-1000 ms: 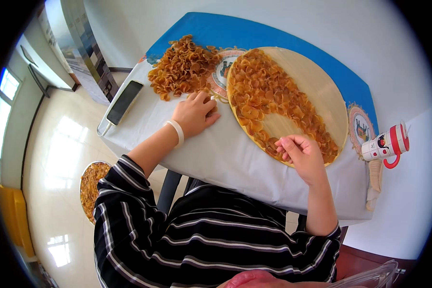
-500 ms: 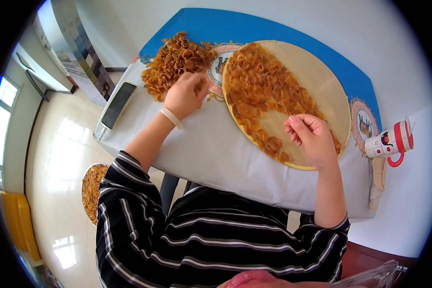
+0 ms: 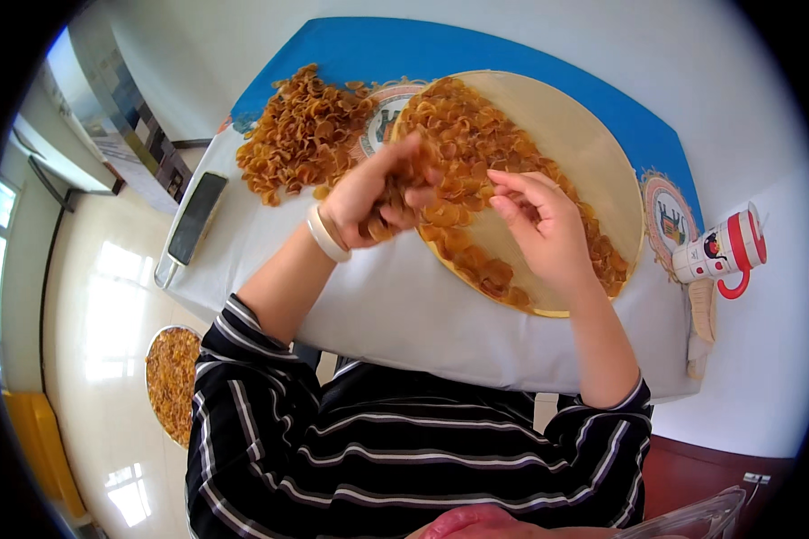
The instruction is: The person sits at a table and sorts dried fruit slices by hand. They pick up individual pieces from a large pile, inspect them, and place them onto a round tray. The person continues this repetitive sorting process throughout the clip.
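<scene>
My left hand (image 3: 382, 193), slightly blurred, is curled palm-up around a handful of thin amber-brown dried slices (image 3: 388, 216) at the left rim of a round wooden tray (image 3: 593, 144). To its right my right hand (image 3: 544, 220) hovers over the tray's bare wood, thumb and forefinger a little apart with nothing visible between them. Overlapping dried slices (image 3: 458, 135) cover the tray's left side and run in a band down to its lower right. A loose heap of the same slices (image 3: 301, 135) lies on the tablecloth, left of the tray.
A phone (image 3: 196, 218) lies at the table's left edge. On the right stands a red-and-white cup (image 3: 719, 251) with a handle, beside a beige cloth (image 3: 701, 314). Another round tray of slices (image 3: 173, 382) sits lower, left of the table. The tablecloth (image 3: 386, 305) is grey and blue.
My left hand has left the heap and moved right to the tray, now turned up with slices in it. My right hand has shifted left and up, its thumb and forefinger parting.
</scene>
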Demonstrator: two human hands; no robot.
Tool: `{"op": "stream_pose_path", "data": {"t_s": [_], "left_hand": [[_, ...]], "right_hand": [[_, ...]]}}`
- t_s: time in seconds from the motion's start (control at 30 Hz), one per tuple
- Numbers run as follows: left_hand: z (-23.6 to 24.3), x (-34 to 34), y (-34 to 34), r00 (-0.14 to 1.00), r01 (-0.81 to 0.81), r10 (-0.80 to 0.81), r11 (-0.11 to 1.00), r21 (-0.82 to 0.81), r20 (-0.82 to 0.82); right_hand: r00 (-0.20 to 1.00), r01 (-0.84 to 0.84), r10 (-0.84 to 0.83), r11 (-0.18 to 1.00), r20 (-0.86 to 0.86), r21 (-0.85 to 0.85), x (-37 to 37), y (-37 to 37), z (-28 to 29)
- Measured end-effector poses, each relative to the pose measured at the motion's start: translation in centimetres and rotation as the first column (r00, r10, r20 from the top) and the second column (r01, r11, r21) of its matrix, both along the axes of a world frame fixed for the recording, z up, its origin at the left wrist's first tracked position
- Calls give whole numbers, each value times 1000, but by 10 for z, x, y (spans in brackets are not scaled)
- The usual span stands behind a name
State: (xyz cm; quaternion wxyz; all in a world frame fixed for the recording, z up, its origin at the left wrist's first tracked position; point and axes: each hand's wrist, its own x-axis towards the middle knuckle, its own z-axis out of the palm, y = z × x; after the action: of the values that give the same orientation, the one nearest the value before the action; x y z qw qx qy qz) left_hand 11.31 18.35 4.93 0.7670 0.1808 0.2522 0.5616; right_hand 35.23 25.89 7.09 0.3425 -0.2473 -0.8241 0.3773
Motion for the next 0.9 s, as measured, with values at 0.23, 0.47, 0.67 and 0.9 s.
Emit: {"op": "stream_pose_path", "data": {"t_s": [0.23,0.47,0.67,0.9], "left_hand": [[-28,15,-7,937,242,-270,960,-143,-223],[-12,31,-17,892,166,-209,976,-140,-401],[-16,19,-16,944,189,-223,970,-153,-245],[-23,11,-8,1000,-2,2,999,-40,19]], "right_hand": [[998,-39,40,999,42,-26,-17,-14,-4],[997,35,-23,986,71,-166,-20,-13,-16],[999,-36,10,852,-53,-522,-19,-9,-5],[996,59,-86,802,-18,-595,9,31,-4]]}}
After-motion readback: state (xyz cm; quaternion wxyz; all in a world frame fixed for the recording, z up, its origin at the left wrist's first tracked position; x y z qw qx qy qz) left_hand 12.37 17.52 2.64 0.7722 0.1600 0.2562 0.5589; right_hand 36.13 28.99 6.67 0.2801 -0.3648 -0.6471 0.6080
